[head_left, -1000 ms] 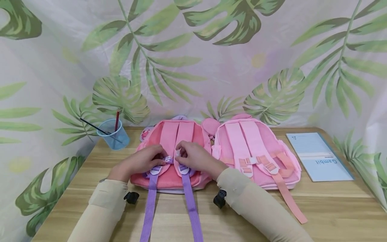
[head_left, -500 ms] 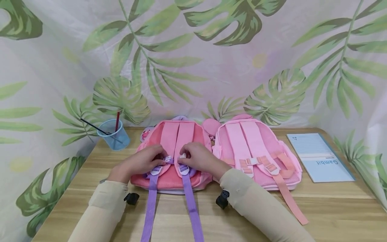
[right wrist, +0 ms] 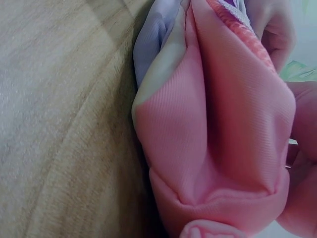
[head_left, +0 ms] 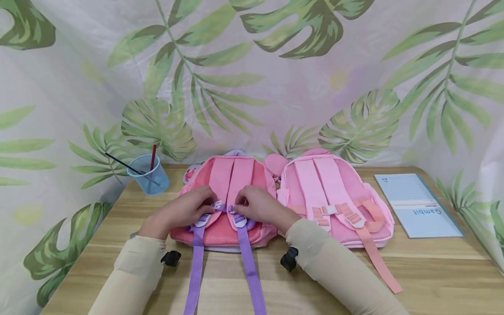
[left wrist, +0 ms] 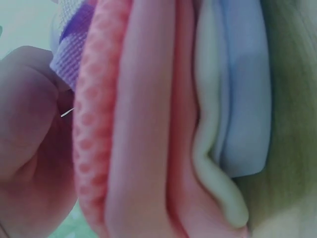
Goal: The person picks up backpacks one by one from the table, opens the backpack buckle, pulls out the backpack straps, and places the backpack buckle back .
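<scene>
Lying near the worktop's [head_left: 221, 280] far edge, room in front, the coral backpack [head_left: 220, 177] is held by left grip [head_left: 185, 210], clamped on a white clip [head_left: 218, 204], and right grip [head_left: 263, 207], on a buckle piece [head_left: 231, 209] lowered since earlier.

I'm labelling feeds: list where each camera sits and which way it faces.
Head: on the head, facing forward and down at the coral backpack; left hand, right hand and sleeves show.
Left wrist: worn there, facing the coral backpack's edge; left hand at left.
Right wrist: worn there, facing its side; right hand at right.
Shared: both wrist views show coral backpack and wooden table.
</scene>
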Demonstrator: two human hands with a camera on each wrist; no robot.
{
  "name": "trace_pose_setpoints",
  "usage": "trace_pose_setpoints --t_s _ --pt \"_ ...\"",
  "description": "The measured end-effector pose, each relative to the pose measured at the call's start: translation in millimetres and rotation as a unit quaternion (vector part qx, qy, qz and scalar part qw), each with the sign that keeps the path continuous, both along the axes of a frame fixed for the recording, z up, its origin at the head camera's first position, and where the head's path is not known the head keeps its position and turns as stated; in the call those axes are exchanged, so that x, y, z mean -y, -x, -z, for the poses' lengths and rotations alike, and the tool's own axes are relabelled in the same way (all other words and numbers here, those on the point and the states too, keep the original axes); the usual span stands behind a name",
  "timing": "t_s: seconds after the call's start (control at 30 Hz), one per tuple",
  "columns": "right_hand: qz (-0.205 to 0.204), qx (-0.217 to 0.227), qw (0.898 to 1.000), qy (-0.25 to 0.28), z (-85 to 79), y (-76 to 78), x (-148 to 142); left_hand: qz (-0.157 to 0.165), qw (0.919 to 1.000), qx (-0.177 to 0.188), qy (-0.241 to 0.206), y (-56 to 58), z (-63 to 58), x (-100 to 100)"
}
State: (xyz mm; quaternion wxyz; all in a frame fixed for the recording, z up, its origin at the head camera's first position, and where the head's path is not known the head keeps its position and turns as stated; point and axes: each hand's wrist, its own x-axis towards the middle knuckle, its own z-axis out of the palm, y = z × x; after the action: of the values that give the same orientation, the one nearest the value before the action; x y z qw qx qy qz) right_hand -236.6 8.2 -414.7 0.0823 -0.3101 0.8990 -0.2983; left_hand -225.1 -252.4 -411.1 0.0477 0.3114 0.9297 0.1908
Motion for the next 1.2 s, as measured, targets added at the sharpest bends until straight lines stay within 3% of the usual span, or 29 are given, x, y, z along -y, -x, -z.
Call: trace_pose_setpoints --t_s 0.37,0.6,0.83,1.2 --pt "-0.016 -0.023 0.999 0.016 0.4 1.0 6 -0.015 0.9998 0.005 -0.013 -2.0 -10.6 8" --pt "-0.017 -0.010 1.000 0.003 -5.5 2.0 18 -0.029 0.9991 0.011 -0.029 -3.7 -17.1 12" --pt "-0.021 0.004 1.000 0.001 -2.9 8.1 29 -0.025 0.9989 0.013 -0.038 -3.1 -23.4 14" --pt "-0.029 -0.021 0.999 -0.022 4.5 14.8 33 -0.021 0.9991 -0.006 -0.037 0.0 -24.8 13"
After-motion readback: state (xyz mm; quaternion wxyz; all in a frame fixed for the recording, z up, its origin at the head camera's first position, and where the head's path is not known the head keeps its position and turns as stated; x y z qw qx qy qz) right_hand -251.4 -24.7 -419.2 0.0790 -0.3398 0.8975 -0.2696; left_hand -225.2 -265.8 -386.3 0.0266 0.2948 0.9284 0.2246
